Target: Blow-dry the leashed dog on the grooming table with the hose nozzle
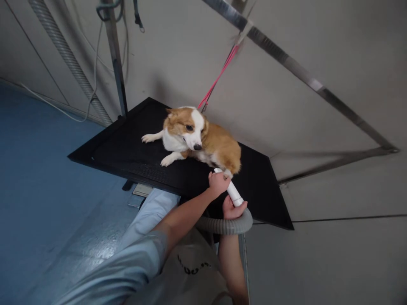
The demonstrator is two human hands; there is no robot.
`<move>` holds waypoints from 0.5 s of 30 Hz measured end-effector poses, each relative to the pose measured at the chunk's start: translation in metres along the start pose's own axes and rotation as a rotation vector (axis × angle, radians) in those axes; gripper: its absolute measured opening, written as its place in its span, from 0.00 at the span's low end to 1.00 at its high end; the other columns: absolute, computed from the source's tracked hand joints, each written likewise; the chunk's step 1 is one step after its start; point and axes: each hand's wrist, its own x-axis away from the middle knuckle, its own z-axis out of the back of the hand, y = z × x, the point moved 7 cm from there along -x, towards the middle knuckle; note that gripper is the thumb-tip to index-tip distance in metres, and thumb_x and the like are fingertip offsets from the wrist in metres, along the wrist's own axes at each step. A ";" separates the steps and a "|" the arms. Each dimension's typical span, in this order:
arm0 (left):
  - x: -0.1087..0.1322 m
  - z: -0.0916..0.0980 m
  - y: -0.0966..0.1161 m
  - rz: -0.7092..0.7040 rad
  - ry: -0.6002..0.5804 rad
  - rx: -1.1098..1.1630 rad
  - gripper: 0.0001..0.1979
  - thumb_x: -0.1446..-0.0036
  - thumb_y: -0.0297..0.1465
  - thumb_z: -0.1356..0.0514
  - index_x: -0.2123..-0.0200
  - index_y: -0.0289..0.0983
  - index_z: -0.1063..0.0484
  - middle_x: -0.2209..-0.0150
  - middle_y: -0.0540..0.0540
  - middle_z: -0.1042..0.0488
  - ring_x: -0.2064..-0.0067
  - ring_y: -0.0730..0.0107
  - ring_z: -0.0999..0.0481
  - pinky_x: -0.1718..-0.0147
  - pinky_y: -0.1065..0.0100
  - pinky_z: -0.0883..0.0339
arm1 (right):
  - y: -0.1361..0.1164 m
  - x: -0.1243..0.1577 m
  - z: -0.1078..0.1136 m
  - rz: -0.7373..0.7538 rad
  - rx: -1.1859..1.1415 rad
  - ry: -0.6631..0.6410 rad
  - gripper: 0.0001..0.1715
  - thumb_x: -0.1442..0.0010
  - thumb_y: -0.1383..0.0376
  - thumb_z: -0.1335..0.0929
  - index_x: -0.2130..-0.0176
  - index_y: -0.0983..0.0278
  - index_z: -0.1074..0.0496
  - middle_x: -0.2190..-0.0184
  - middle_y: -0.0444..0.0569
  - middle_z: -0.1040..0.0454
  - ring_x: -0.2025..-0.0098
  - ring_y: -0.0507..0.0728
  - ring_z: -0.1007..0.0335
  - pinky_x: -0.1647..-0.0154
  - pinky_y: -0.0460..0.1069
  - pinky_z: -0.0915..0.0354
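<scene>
A tan and white dog point(203, 142) lies on a black grooming table point(127, 148), its head turned toward me. My left hand point(218, 183) is closed round the front end of a white dryer nozzle point(234, 194), right beside the dog's rear. My right hand point(233, 209) grips the nozzle's back end, where a grey ribbed hose point(222, 225) joins it and curves across my arm. A pink leash point(219, 76) runs from the dog's neck up to a metal arm point(286, 59) overhead.
A metal post point(116, 63) stands at the table's far corner with cables hanging from it. A ribbed duct point(70, 59) runs along the grey wall. Blue floor point(38, 178) lies to the left. My grey-trousered leg point(149, 216) is against the table's near edge.
</scene>
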 end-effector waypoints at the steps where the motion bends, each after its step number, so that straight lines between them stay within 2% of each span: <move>1: 0.000 0.001 0.002 -0.007 0.002 -0.004 0.12 0.35 0.38 0.38 0.64 0.39 0.16 0.60 0.40 0.15 0.52 0.54 0.18 0.36 0.53 0.40 | -0.002 0.003 -0.004 -0.002 0.023 -0.014 0.31 0.51 0.30 0.32 0.64 0.50 0.30 0.63 0.56 0.21 0.44 0.69 0.20 0.36 0.71 0.27; 5: 0.002 0.002 0.005 -0.009 -0.012 -0.016 0.13 0.35 0.38 0.38 0.64 0.39 0.16 0.61 0.40 0.15 0.52 0.54 0.17 0.38 0.55 0.38 | -0.004 0.014 -0.016 -0.029 0.040 -0.024 0.34 0.52 0.29 0.32 0.62 0.51 0.29 0.61 0.58 0.21 0.41 0.71 0.22 0.34 0.73 0.29; 7: 0.004 0.003 0.006 -0.005 -0.022 -0.020 0.13 0.35 0.38 0.38 0.63 0.38 0.15 0.61 0.39 0.15 0.52 0.54 0.17 0.38 0.55 0.38 | -0.002 0.017 -0.015 -0.031 0.021 -0.024 0.33 0.51 0.30 0.32 0.62 0.51 0.29 0.60 0.57 0.20 0.41 0.70 0.22 0.34 0.71 0.29; 10: 0.006 0.007 0.009 -0.005 -0.028 -0.024 0.13 0.35 0.37 0.38 0.62 0.37 0.15 0.59 0.38 0.15 0.50 0.54 0.17 0.36 0.55 0.40 | 0.001 0.014 -0.007 0.000 0.003 -0.089 0.32 0.49 0.29 0.33 0.63 0.51 0.28 0.61 0.57 0.20 0.42 0.69 0.20 0.36 0.70 0.26; 12: 0.006 0.010 0.011 0.001 -0.037 -0.026 0.13 0.34 0.38 0.39 0.61 0.38 0.15 0.58 0.39 0.15 0.49 0.54 0.18 0.34 0.55 0.42 | 0.005 0.009 0.005 0.002 -0.087 -0.092 0.30 0.49 0.31 0.30 0.63 0.51 0.27 0.63 0.55 0.20 0.46 0.68 0.18 0.40 0.67 0.22; 15: 0.006 0.013 0.013 0.019 -0.066 -0.034 0.14 0.34 0.39 0.39 0.59 0.38 0.15 0.55 0.40 0.14 0.48 0.55 0.18 0.33 0.55 0.44 | 0.013 -0.001 0.023 -0.061 -0.390 -0.088 0.25 0.52 0.40 0.23 0.61 0.51 0.24 0.65 0.51 0.18 0.56 0.63 0.15 0.51 0.58 0.17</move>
